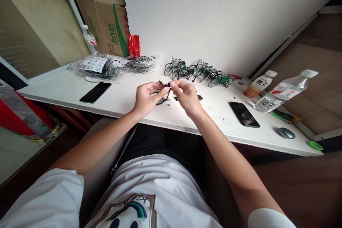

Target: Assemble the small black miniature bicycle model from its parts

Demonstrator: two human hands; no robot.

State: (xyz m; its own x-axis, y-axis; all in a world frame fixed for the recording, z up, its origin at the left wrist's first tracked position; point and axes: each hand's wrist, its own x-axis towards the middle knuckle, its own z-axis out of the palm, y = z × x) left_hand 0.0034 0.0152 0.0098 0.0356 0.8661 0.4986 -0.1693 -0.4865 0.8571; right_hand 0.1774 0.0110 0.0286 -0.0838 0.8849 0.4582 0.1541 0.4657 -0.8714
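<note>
Close to the front of the white table, my left hand [148,97] and my right hand [186,95] meet over a black model bicycle [161,101], partly assembled. The left thumb and fingers pinch its dark frame, while a wheel shows beneath them. At the upper part of the same piece, the right thumb and forefinger are pressed together; the small part between them is mostly hidden. Small black parts [200,97] lie on the table behind and beside the right hand. Farther back, several green and black model bicycles [199,69] stand in a cluster by the wall.
Plastic bags of parts [98,66] lie back left, before a cardboard box [107,25] and a red packet [134,45]. One phone [95,92] lies left, another phone [244,114] right. A tea bottle [259,84], a water bottle [284,92] and a mouse [286,133] are at right.
</note>
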